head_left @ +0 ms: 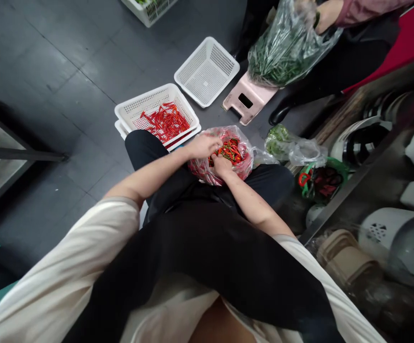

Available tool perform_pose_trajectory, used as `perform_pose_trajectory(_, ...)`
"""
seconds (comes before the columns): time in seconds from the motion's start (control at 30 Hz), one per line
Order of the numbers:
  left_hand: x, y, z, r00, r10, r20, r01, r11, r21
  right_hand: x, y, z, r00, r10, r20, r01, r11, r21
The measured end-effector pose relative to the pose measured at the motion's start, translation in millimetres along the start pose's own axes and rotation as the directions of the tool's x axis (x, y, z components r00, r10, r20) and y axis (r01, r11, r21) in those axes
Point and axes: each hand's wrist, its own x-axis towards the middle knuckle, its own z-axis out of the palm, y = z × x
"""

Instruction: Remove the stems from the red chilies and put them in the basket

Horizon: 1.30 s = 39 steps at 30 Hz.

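A clear plastic bag (247, 164) of red chili peppers (232, 151), some with green stems, rests open on my lap between my knees. My left hand (206, 145) is over the bag's left side with its fingers curled together; whatever they pinch is too small to make out. Just below it, my right hand (222, 165) reaches over the near rim, its fingers closed on a red chili pepper among the others. Beyond my left knee, a white perforated basket (131, 110) holds loose red chilies (167, 123) and sits stacked on another basket.
Another white basket (207, 71) stands beyond. At upper right, a person's hand (328, 16) holds a plastic bag of green vegetables (278, 59) over a pink stool (251, 97). Bagged greens (278, 141) and a metal-edged shelf (321, 224) with containers are on my right.
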Motion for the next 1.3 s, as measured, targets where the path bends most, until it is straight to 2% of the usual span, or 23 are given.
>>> perform_pose_trajectory(0.07, -8, -9, 28.1, 0.995, 0.002, 0.1, -0.029, 0.962, 0.27, -3, 7, 1, 1.0, 0.008, -0.005, -0.007, 0.999, 0.048)
perform_pose_trajectory(0.1, -13, -16, 32.6, 0.992, -0.005, 0.123, -0.047, 0.908, 0.415, -4, 14, 1, 1.0, 0.02, -0.02, -0.018, 0.997, 0.08)
perform_pose_trajectory(0.17, -22, -31, 28.0, 0.991, -0.015, 0.13, -0.064, 0.812, 0.58, -4, 31, -2, 0.994, 0.063, -0.087, -0.049, 0.987, 0.155)
perform_pose_trajectory(0.27, -31, -41, 14.3, 0.989, -0.021, 0.149, -0.084, 0.742, 0.665, -3, 54, -8, 0.97, 0.156, -0.187, -0.086, 0.938, 0.335)
perform_pose_trajectory(0.33, -31, -38, 15.3, 0.99, -0.04, 0.134, -0.059, 0.747, 0.662, -3, 64, -12, 0.963, 0.195, -0.185, -0.065, 0.838, 0.542)
perform_pose_trajectory(0.37, -29, -34, 19.5, 0.992, -0.043, 0.12, -0.043, 0.77, 0.636, -3, 67, -14, 0.965, 0.202, -0.166, -0.044, 0.75, 0.66)
perform_pose_trajectory(0.43, -24, -26, 32.5, 0.997, -0.013, 0.08, -0.03, 0.856, 0.516, -6, 71, -18, 0.975, 0.186, -0.119, 0.007, 0.514, 0.858)
perform_pose_trajectory(0.53, -15, -17, 55.5, 1.0, 0.021, -0.008, -0.019, 0.985, 0.171, -15, 74, -21, 0.993, 0.107, -0.056, 0.036, 0.179, 0.983)
perform_pose_trajectory(0.6, -11, -15, 69.0, 0.999, -0.029, -0.023, 0.026, 0.995, -0.095, -20, 74, -22, 0.998, 0.045, -0.036, 0.034, 0.045, 0.998)
perform_pose_trajectory(0.7, -8, -13, 82.8, 0.994, -0.074, 0.076, 0.095, 0.934, -0.344, -21, 70, -23, 0.999, 0.011, -0.05, 0.05, -0.068, 0.996)
perform_pose_trajectory(0.8, -7, -12, 87.1, 0.987, -0.113, 0.112, 0.148, 0.911, -0.384, -18, 62, -24, 0.997, 0.052, -0.053, 0.058, -0.101, 0.993)
perform_pose_trajectory(0.97, -9, -4, 79.2, 0.97, -0.231, 0.08, 0.243, 0.873, -0.423, -17, 57, -25, 0.986, 0.168, -0.021, 0.032, -0.062, 0.998)
perform_pose_trajectory(1.1, -13, 2, 70.9, 0.938, -0.33, 0.111, 0.34, 0.8, -0.495, -20, 58, -24, 0.986, 0.167, 0.007, 0.008, -0.092, 0.996)
perform_pose_trajectory(1.2, -16, 6, 66.9, 0.919, -0.36, 0.158, 0.384, 0.734, -0.56, -22, 58, -22, 0.977, 0.211, -0.021, 0.037, -0.072, 0.997)
perform_pose_trajectory(1.3, -18, 8, 65.0, 0.916, -0.346, 0.204, 0.4, 0.734, -0.549, -23, 56, -21, 0.974, 0.21, -0.084, 0.096, -0.047, 0.994)
